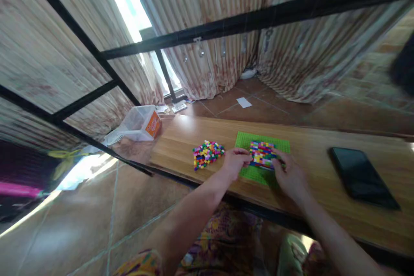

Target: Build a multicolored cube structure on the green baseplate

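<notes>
So the colourful brick block [261, 155] is on the green baseplate [255, 175], right of the loose brick pile [209, 153] on the wooden surface [177, 142]. Left hand [236, 161] at its left edge, fingertips bunched; right hand [290, 175] at its right edge. Honestly can't tell if either's gripping anything.

Head view: as I am watching, the head-worn camera is looking forward and down along both forearms [199, 202]. It is facing the left hand [236, 161] and right hand [289, 174] closely over the surface [313, 166], its tilted, wide field reaching across the floor [271, 114] to the curtains [207, 4] beyond.
</notes>
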Motion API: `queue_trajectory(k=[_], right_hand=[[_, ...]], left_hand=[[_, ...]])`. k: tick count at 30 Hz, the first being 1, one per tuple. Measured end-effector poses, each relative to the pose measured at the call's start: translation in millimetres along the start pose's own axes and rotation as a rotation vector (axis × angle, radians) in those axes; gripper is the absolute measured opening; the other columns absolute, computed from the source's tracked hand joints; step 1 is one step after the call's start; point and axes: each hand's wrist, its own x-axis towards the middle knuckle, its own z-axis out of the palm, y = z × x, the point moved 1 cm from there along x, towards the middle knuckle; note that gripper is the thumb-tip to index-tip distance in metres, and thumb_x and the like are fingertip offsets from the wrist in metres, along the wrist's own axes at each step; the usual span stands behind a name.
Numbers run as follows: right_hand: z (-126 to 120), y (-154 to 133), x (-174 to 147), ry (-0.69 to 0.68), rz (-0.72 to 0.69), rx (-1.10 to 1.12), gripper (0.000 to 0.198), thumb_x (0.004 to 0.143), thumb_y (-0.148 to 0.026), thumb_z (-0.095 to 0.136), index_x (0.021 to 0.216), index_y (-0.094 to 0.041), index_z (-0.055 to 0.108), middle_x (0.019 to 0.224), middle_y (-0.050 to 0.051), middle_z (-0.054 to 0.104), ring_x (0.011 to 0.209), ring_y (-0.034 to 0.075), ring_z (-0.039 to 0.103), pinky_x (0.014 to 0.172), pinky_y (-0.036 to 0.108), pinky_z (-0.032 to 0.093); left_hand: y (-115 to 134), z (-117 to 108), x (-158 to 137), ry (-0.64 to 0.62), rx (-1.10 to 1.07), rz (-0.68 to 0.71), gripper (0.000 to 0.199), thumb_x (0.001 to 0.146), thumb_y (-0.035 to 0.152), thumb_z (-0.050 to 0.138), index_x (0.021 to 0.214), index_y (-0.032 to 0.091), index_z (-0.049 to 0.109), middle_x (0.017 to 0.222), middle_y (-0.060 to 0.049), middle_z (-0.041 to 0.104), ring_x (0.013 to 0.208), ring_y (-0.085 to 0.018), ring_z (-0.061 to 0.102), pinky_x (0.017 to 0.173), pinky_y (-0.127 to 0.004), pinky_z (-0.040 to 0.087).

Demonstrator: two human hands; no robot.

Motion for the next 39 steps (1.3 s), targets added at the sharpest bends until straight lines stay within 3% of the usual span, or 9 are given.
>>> queue_trajectory(k=[2, 4, 6, 8, 14, 20, 27, 32, 39], right_hand=[[-2, 5, 1, -0.007, -0.018, 0.000, 0.047, 0.089, -0.039, 0.040, 0.123, -0.016, 0.062, 0.121, 0.016, 0.064, 0.106, 0.028, 0.062, 0.088, 0.043, 0.050], [-3, 8, 2, -0.016, -0.027, 0.002, 0.047, 0.089, -0.040, 0.040, 0.123, -0.017, 0.062, 0.121, 0.015, 0.064, 0.106, 0.028, 0.061, 0.090, 0.044, 0.049], [-4, 9, 3, -0.022, -0.024, 0.008, 0.046, 0.089, -0.040, 0.040, 0.123, -0.019, 0.062, 0.121, 0.014, 0.064, 0.107, 0.027, 0.061, 0.092, 0.044, 0.048], [-4, 9, 3, -0.035, -0.010, 0.008, 0.046, 0.089, -0.040, 0.040, 0.124, -0.019, 0.062, 0.121, 0.014, 0.063, 0.105, 0.027, 0.062, 0.092, 0.044, 0.048], [-2, 3, 1, -0.055, -0.036, 0.019, 0.048, 0.089, -0.041, 0.039, 0.124, -0.018, 0.062, 0.122, 0.015, 0.063, 0.107, 0.029, 0.061, 0.093, 0.046, 0.048], [-4, 3, 2, -0.074, -0.041, 0.014, 0.045, 0.088, -0.040, 0.041, 0.122, -0.019, 0.063, 0.122, 0.014, 0.064, 0.105, 0.028, 0.063, 0.091, 0.045, 0.049], [-7, 2, 2, -0.079, -0.047, 0.011, 0.045, 0.088, -0.040, 0.041, 0.121, -0.017, 0.063, 0.123, 0.015, 0.064, 0.105, 0.028, 0.063, 0.092, 0.045, 0.050], [-8, 2, 2, -0.082, -0.076, 0.000, 0.044, 0.090, -0.038, 0.041, 0.121, -0.017, 0.062, 0.120, 0.014, 0.065, 0.101, 0.027, 0.064, 0.090, 0.044, 0.051], [-8, 0, 0, -0.047, -0.069, -0.013, 0.043, 0.089, -0.038, 0.044, 0.121, -0.017, 0.063, 0.120, 0.015, 0.064, 0.097, 0.027, 0.065, 0.081, 0.043, 0.054]], left_hand=[[-1, 5, -6, 0.007, -0.054, 0.024, 0.015, 0.061, 0.014, 0.070, 0.068, 0.016, 0.057, 0.052, 0.006, 0.052, 0.045, -0.006, 0.043, 0.050, -0.022, 0.035], [0, 4, -10, 0.042, 0.030, 0.102, 0.014, 0.064, 0.018, 0.071, 0.070, 0.015, 0.059, 0.054, 0.005, 0.053, 0.047, -0.006, 0.044, 0.051, -0.021, 0.036], [4, -8, -14, 0.111, 0.255, 0.249, 0.013, 0.071, 0.022, 0.070, 0.077, 0.015, 0.062, 0.061, 0.003, 0.058, 0.052, -0.007, 0.049, 0.055, -0.021, 0.040], [11, -27, -15, 0.199, 0.646, 0.407, 0.007, 0.079, 0.021, 0.063, 0.083, 0.015, 0.064, 0.072, 0.000, 0.064, 0.063, -0.010, 0.057, 0.062, -0.023, 0.046], [31, -97, -17, 0.334, 0.966, 0.470, 0.017, 0.080, 0.010, 0.055, 0.088, 0.018, 0.068, 0.092, -0.007, 0.065, 0.088, -0.019, 0.061, 0.085, -0.034, 0.048], [36, -125, -15, 0.338, 1.175, 0.465, 0.037, 0.075, 0.002, 0.052, 0.103, 0.019, 0.069, 0.103, -0.010, 0.063, 0.096, -0.023, 0.059, 0.091, -0.037, 0.047], [39, -130, -5, 0.225, 1.262, 0.474, 0.030, 0.076, 0.004, 0.052, 0.094, 0.020, 0.070, 0.105, -0.009, 0.063, 0.098, -0.021, 0.058, 0.095, -0.036, 0.045], [44, -131, -5, 0.240, 1.215, 0.486, 0.019, 0.079, 0.011, 0.056, 0.093, 0.018, 0.067, 0.104, -0.009, 0.064, 0.097, -0.022, 0.059, 0.090, -0.035, 0.046], [45, -117, -10, 0.282, 1.029, 0.460, 0.012, 0.085, 0.023, 0.054, 0.094, 0.018, 0.061, 0.083, -0.003, 0.066, 0.066, -0.013, 0.058, 0.065, -0.026, 0.045]])
